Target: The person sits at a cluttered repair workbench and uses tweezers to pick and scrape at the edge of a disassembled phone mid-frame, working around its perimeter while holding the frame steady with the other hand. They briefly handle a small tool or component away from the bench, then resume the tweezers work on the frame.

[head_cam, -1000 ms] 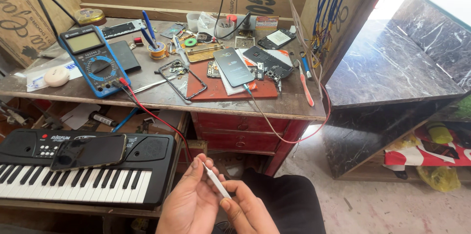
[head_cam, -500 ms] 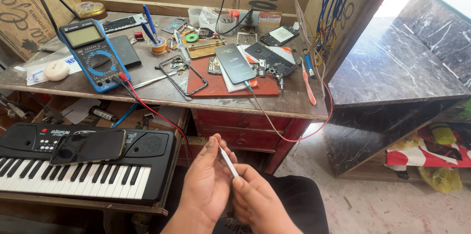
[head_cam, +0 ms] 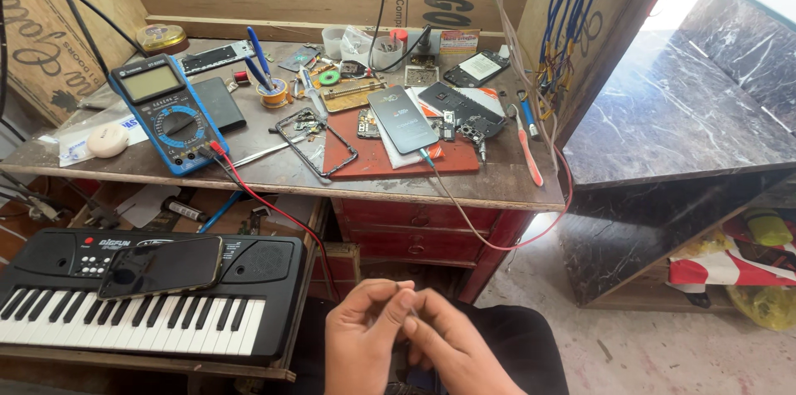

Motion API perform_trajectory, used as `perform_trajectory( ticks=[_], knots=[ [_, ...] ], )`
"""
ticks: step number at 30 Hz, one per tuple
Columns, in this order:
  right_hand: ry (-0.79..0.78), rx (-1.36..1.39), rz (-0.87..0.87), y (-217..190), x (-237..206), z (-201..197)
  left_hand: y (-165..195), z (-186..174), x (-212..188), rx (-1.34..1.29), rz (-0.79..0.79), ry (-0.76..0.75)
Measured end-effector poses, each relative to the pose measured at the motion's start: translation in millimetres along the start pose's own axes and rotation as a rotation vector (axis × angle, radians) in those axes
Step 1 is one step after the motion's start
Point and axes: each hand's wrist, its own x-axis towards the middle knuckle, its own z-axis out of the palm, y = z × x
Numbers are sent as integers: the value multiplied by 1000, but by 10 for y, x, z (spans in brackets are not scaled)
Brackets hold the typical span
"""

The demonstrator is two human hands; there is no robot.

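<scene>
A thin white stick [head_cam: 412,302] is pinched between the fingertips of both hands, low in front of the desk [head_cam: 274,169]. Left hand [head_cam: 362,337]: fingers curled, thumb and forefinger closed on the stick. Right hand [head_cam: 452,349]: fingertips closed on the same stick; most of it is hidden. Left of the hands, below the desk, a black keyboard [head_cam: 141,295] carries a dark phone [head_cam: 162,266]. On the desk: a blue multimeter [head_cam: 168,113] and a phone on a red mat [head_cam: 404,119].
</scene>
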Motion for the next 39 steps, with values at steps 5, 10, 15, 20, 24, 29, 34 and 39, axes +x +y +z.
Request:
perform_trajectory(
  ticks=[5,10,15,20,24,29,34,39],
  knots=[
    [245,-425,-414,-28,76,149,143,-21,-18,-16,235,-23],
    [235,-439,-461,-62,50,318,249,-257,-20,168,272,18],
    [154,-454,-505,109,163,302,208,-338,-2,-4,329,19],
    [73,-479,-460,718,299,150,911,-491,122,-43,646,133],
    [164,-417,-304,1010,334,-52,1345,-602,233,-51,831,194],
    [144,-92,-77,769,68,-153,966,-245,-13,616,558,-42],
    [70,571,191,463,-40,38,905,21,-133,759,606,-174],
    [-206,515,96,400,-31,-4,954,-4,-86,798,668,-245]
  ],
)
